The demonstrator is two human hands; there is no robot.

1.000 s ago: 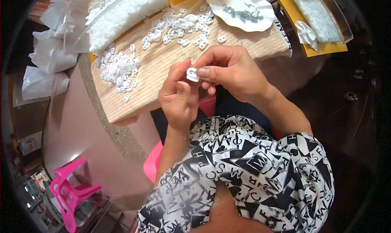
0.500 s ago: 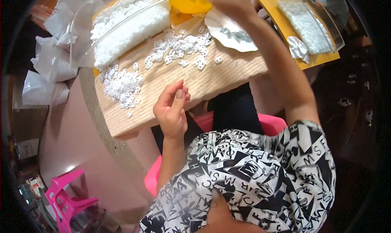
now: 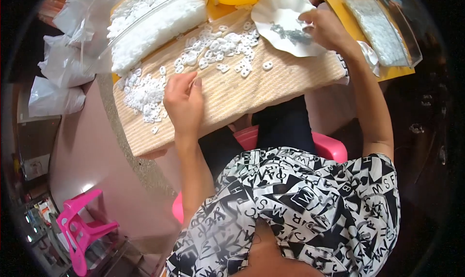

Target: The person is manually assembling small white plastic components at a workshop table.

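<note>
Left hand: fingers pinched shut, contents not discernible. Right hand: fingers curled into white scalloped dish. Clear plastic bags piled at desk's left.

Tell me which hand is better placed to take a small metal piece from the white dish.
Right. The right hand is already at the white dish, fingers over the grey metal pieces; the left hand rests on the woven mat.

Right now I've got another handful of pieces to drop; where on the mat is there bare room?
The woven mat is bare along its near edge, between the left hand and the white dish, right to its end under the right hand. Crowded: the loose white pieces across the far middle and the small pile at the left.
</note>
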